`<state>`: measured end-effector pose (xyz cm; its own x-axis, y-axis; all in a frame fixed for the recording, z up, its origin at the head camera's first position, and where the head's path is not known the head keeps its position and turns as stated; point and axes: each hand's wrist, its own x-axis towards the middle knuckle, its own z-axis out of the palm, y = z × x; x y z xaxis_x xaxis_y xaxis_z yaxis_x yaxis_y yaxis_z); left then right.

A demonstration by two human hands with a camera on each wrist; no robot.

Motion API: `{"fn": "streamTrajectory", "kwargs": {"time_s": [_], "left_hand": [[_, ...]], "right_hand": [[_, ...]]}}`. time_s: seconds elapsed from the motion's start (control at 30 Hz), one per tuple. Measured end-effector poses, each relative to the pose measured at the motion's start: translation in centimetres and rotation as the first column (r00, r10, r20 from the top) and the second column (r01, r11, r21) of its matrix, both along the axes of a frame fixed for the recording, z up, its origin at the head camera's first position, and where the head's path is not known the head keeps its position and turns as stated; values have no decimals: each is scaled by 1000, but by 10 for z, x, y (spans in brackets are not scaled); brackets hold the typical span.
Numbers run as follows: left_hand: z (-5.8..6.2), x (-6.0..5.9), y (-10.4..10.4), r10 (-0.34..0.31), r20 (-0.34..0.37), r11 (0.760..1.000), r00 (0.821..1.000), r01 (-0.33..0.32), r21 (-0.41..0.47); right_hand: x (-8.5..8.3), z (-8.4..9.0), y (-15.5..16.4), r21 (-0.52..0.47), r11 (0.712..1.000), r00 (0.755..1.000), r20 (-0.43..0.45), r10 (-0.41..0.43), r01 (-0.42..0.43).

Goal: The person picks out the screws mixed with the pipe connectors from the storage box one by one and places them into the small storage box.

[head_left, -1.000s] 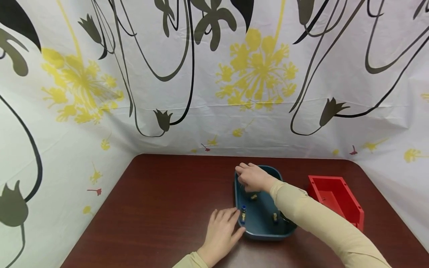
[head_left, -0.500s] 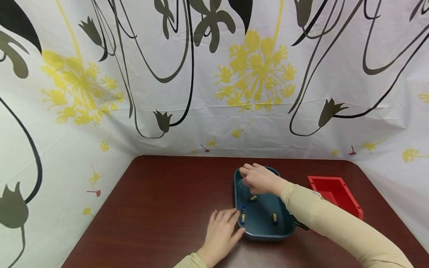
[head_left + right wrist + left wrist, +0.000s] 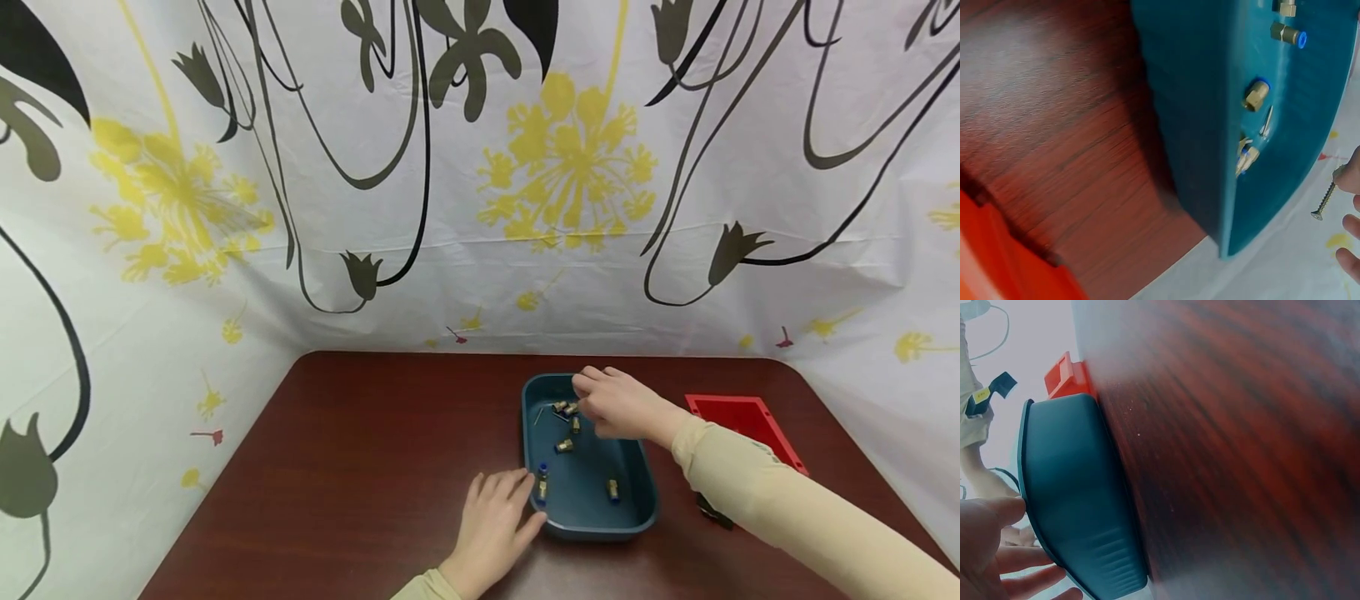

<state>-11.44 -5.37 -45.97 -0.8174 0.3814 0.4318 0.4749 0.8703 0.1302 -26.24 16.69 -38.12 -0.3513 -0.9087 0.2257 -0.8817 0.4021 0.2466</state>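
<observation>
A dark teal tray (image 3: 592, 533) sits on the table, with several brass fittings with blue collars inside, such as a fitting (image 3: 612, 490) near its front and a fitting (image 3: 1257, 95) in the right wrist view. Thin screws (image 3: 1267, 121) lie among them. My left hand (image 3: 491, 521) touches the tray's near left rim with fingers extended; in the left wrist view the thumb (image 3: 1007, 509) rests at the rim. Over the tray's far right side, my right hand (image 3: 626, 407) pinches a screw (image 3: 1325, 201), head pointing away from the fingers.
To the right of the tray stands a red bin (image 3: 738, 412), partly covered by the right sleeve (image 3: 787, 492). A small dark object (image 3: 715, 511) shows beneath that forearm. Patterned cloth (image 3: 450, 208) hangs behind the brown table (image 3: 360, 467).
My right hand has moved right from the tray's far left part, uncovering several fittings and screws there. The left hand stays at the rim.
</observation>
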Motion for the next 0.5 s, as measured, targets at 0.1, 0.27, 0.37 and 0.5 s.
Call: {"fn": "streamTrajectory", "kwargs": {"time_s": [0.1, 0.27, 0.37, 0.5], "left_hand": [[0, 0, 0, -2, 6, 1000, 1000, 2, 4], [-1, 0, -1, -2, 9, 1000, 1000, 2, 7], [-1, 0, -1, 0, 6, 1000, 1000, 0, 8], [-2, -1, 0, -8, -6, 1000, 1000, 8, 20]], "right_hand": [[2, 2, 9, 3, 1000, 999, 26, -30, 30], [3, 5, 21, 7, 998, 997, 49, -65, 64], [3, 9, 27, 8, 997, 995, 60, -75, 75], [4, 14, 34, -12, 997, 996, 56, -73, 74]]}}
